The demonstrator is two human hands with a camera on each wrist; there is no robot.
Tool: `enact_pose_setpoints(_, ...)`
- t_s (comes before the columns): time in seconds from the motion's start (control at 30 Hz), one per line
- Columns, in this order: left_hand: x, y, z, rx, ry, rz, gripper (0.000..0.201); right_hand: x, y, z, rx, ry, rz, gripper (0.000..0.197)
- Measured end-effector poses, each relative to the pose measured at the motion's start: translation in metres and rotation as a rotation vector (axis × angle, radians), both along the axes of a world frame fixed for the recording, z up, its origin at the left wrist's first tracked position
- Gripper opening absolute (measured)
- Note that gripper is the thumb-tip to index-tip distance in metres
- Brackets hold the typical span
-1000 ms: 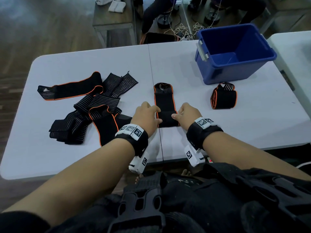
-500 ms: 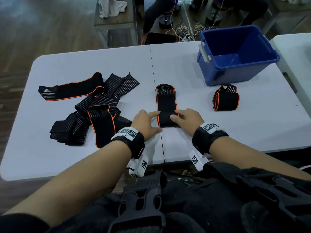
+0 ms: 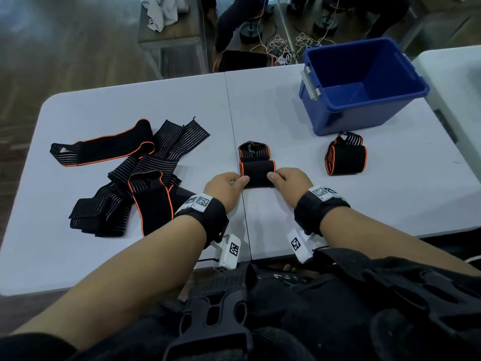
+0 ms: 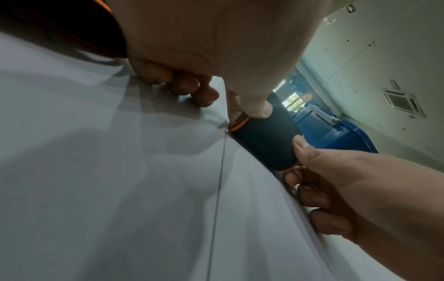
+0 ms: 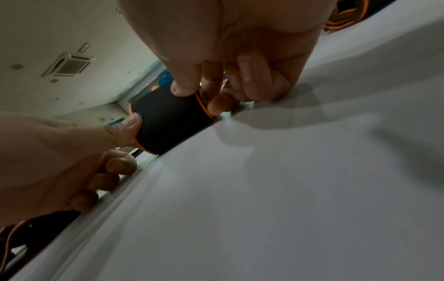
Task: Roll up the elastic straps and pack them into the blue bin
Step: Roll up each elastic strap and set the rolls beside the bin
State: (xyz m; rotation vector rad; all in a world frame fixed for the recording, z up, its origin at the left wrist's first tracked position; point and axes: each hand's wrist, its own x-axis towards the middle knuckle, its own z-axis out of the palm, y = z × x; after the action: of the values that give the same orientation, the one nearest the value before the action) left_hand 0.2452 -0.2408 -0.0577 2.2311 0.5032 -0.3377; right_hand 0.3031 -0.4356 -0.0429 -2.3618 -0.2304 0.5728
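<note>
Compared with one second ago, more of the strap [image 3: 256, 165] is wound up: the flat part beyond the roll is now short, and both hands sit farther from the near edge of the table [image 3: 117, 100]. This strap lies on the middle of the table, just right of the seam, with its rolled end toward the person and a short striped end still flat on the far side. The left hand [image 3: 225, 188] pinches the left end of the roll between thumb and curled fingers [image 4: 182, 83], and the right hand [image 3: 289, 185] pinches the right end in the same way, its thumb on the black cloth. A second strap, already rolled [image 3: 345, 157], stands to the right, near the foot of the blue bin [image 3: 364, 100] but apart from it. This bin is at the far right corner of the table, and its inside shows only blue walls and floor. On the left half of the table a heap of loose straps [image 3: 125, 183] lies spread, black with orange edges and thin grey stripes, some crossing over others. Beyond the far edge a wooden bench [image 3: 171, 40] with white cloth on it and some cables [image 3: 281, 48] on the floor are visible.
</note>
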Motion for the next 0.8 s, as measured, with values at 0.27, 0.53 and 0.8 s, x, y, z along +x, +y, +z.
enact_pose_setpoints(0.27, 0.004, -0.009, 0.004, 0.108, 0.065, 0.016, 0.052, 0.009, 0.001, 0.001, -0.071, 0.018, 0.051, 0.049)
enact_pose_setpoints(0.53, 0.014, -0.014, 0.01, 0.174, 0.122, 0.041, 0.056, 0.019, 0.008, 0.005, -0.175, 0.111, 0.041, 0.052)
enact_pose_setpoints(0.8, 0.031, -0.035, 0.025, 0.15, -0.025, 0.213, 0.022, 0.017, 0.0, 0.011, -0.078, 0.033, -0.254, 0.025)
